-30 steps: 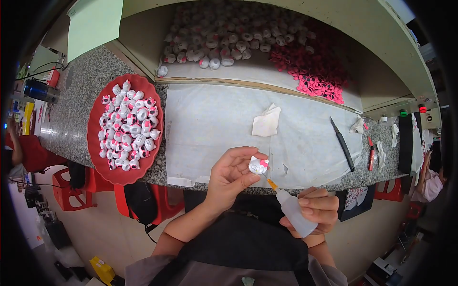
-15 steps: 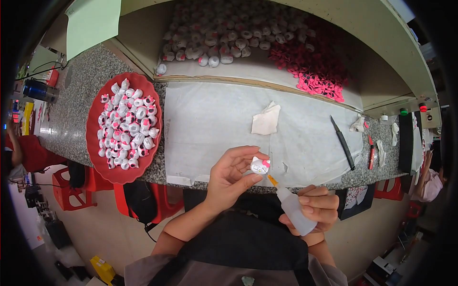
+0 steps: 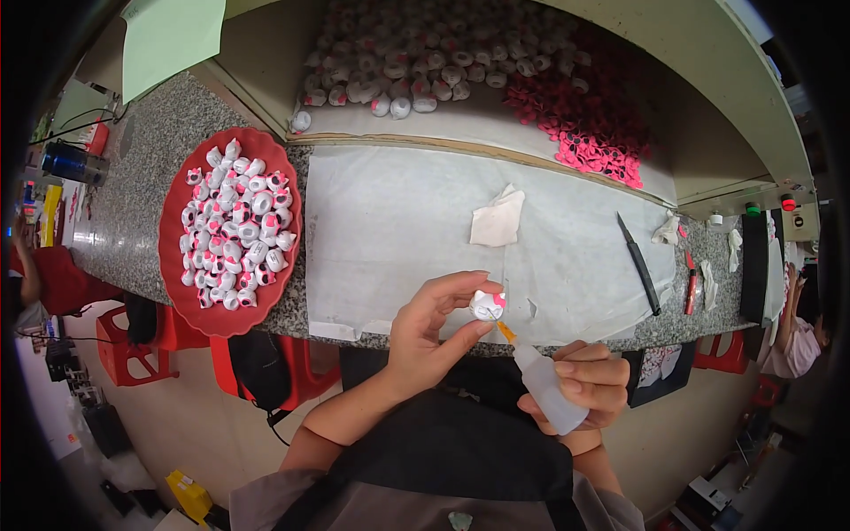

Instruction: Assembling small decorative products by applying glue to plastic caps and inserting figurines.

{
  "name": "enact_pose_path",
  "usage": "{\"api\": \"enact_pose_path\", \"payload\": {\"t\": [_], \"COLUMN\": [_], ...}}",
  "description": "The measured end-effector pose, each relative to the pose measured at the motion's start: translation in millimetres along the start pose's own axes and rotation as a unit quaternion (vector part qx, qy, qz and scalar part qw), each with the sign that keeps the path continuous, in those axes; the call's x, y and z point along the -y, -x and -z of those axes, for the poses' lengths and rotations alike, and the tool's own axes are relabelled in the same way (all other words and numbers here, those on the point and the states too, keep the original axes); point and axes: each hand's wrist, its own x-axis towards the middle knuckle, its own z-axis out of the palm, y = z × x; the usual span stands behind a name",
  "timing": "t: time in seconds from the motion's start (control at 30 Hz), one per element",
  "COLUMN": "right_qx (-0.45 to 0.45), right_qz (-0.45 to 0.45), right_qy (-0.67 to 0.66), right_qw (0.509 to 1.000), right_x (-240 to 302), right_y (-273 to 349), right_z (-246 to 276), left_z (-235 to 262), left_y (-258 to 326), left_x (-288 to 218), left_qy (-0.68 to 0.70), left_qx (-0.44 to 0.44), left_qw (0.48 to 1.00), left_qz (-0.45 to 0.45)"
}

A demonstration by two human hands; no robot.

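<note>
Between the thumb and fingers of my left hand (image 3: 429, 327) is a small white cat-head figurine (image 3: 486, 306) with a pink bow. My right hand (image 3: 591, 388) grips a translucent white squeeze bottle (image 3: 547, 386), tilted up to the left. Its orange tip (image 3: 506, 332) with a thin needle is at the lower edge of the figurine; whether they touch I cannot tell. To the left, a red scalloped tray (image 3: 232, 326) carries many similar white and pink pieces (image 3: 237, 232).
White paper (image 3: 381, 221) covers the worktop, with a crumpled tissue (image 3: 497, 219) on it. A craft knife (image 3: 639, 265) and a red pen-like tool (image 3: 690, 285) lie to the right. On the shelf behind are piled white pieces (image 3: 398, 80) and pink bows (image 3: 598, 146). Red stools (image 3: 310, 376) stand below.
The figurine has turned a little in my left fingers and moved slightly to the right. The squeeze bottle has stayed almost in place, its tip still beside the figurine.
</note>
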Motion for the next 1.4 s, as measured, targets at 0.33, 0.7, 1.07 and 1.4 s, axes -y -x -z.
{"api": "enact_pose_path", "payload": {"t": [0.33,0.7,1.07,1.4], "right_qx": [0.022,-0.064,0.105,0.061], "right_qz": [-0.009,-0.082,-0.112,-0.061], "right_qy": [0.002,0.008,0.339,0.300], "right_qw": [1.000,0.995,0.928,0.950], "right_x": [2,-19,-129,-135], "right_y": [-2,-17,-104,-97], "right_z": [0,23,46,39], "left_z": [2,11,17,16], "left_y": [2,-5,-8,-12], "left_x": [-2,2,-1,-3], "left_qy": [-0.182,-0.123,0.014,0.051], "left_qx": [0.000,-0.059,-0.124,-0.142], "left_qw": [0.982,0.989,0.992,0.988], "left_qz": [-0.055,-0.064,0.005,0.033]}}
